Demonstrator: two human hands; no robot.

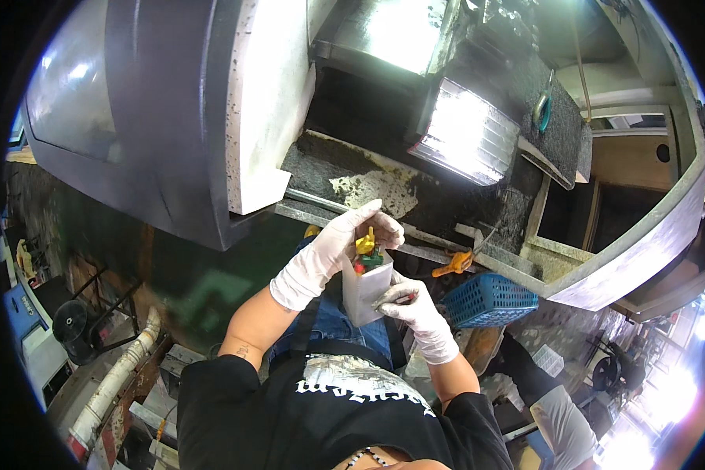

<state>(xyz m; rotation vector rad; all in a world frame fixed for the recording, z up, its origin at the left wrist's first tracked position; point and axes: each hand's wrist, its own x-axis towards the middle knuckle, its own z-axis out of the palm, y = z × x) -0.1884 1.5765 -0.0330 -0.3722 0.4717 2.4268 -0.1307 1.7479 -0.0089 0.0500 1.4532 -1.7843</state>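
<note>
Pale box (366, 296), open-topped, at centre of frame, tilted, in front of the person's body. Visible at its mouth: yellow piece (366, 240), green piece (373, 259) and red bit (359, 269).

Left hand (354, 235), white-gloved: at the upper left of the box, fingers partly extended and arched over the mouth, beside the yellow piece; cannot tell whether they grip anything.

Right hand (411, 308), white-gloved: at the lower right of the box, thumb against its side, fingers curled nearly closed on a small red piece (406, 298).

Right of centre: orange-handled tool (453, 265) near blue basket (489, 301). Upper right: teal-handled tool (541, 112) on a dark machine surface (560, 129).
</note>
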